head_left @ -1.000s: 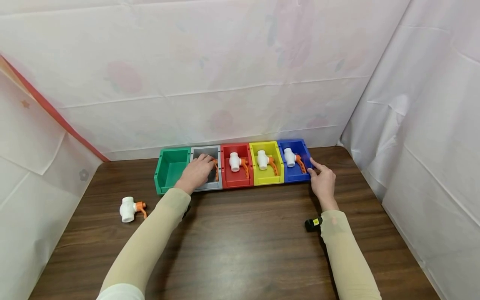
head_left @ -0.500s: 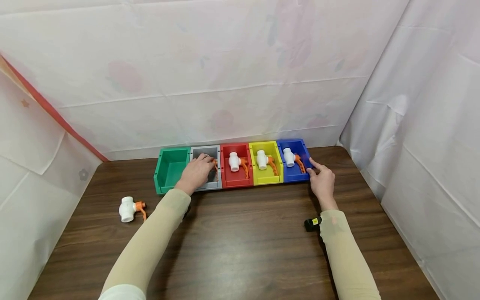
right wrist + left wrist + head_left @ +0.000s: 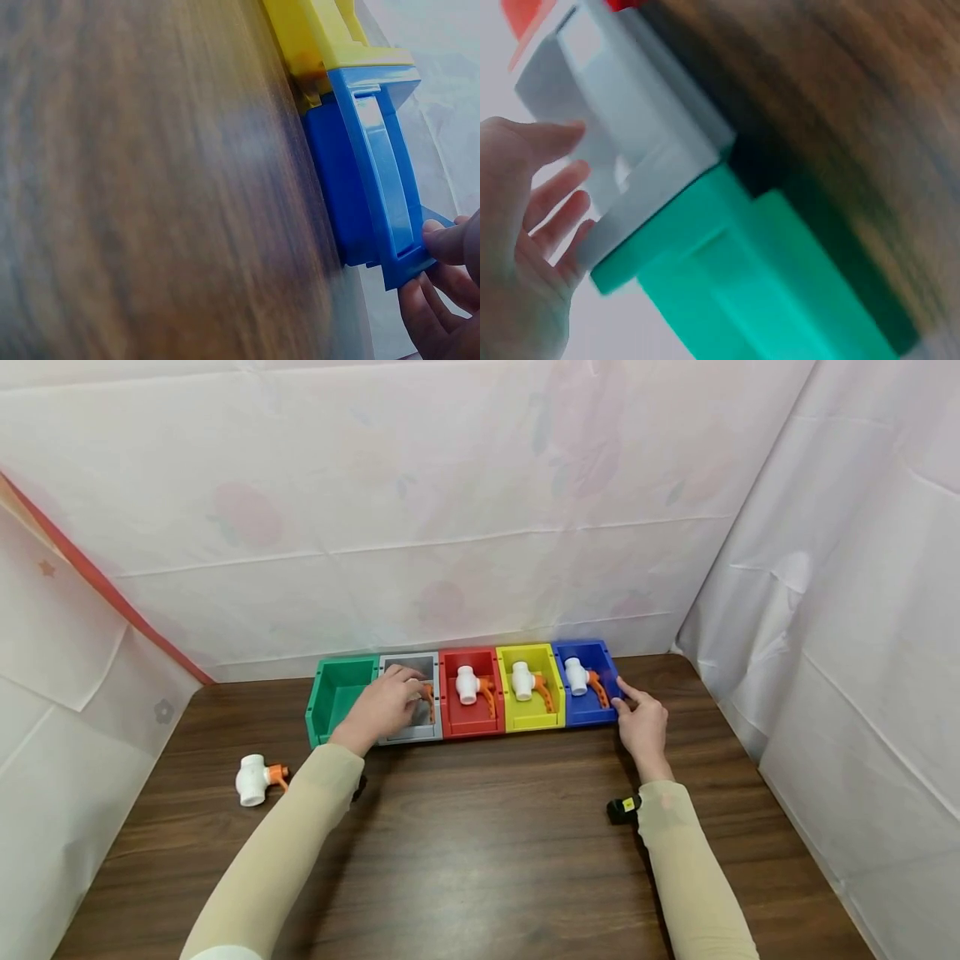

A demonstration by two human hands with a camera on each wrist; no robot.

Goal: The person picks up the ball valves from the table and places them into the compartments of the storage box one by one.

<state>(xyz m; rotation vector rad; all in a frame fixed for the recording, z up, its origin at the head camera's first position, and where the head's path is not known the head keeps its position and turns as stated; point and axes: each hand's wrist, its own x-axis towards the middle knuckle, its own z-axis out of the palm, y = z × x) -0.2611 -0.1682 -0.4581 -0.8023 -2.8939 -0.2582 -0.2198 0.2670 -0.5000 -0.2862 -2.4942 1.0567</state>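
Observation:
In the head view my left hand (image 3: 384,706) is over the grey bin (image 3: 412,732), its fingers loosely bent. The left wrist view shows thumb and fingers apart, holding nothing. An orange-handled ball valve (image 3: 431,702) lies in the grey bin, partly hidden by the hand. At the row's right end my right hand (image 3: 643,727) pinches the side rim of the blue bin (image 3: 592,717), thumb on top and fingers beneath in the right wrist view. White ball valves with orange handles lie in the blue bin, the yellow bin (image 3: 534,722) and the red bin (image 3: 472,727).
The green bin (image 3: 313,714) adjoins the grey one at the row's left end, with no valve visible inside. Another ball valve (image 3: 252,780) lies on the wooden table (image 3: 480,852) at the left, beside my left sleeve. A white sheet (image 3: 450,527) hangs close behind the bins.
My left hand has drawn back slightly left and lifted its fingers off the valve in the grey bin, more of which now shows. The right hand keeps its place on the blue bin.

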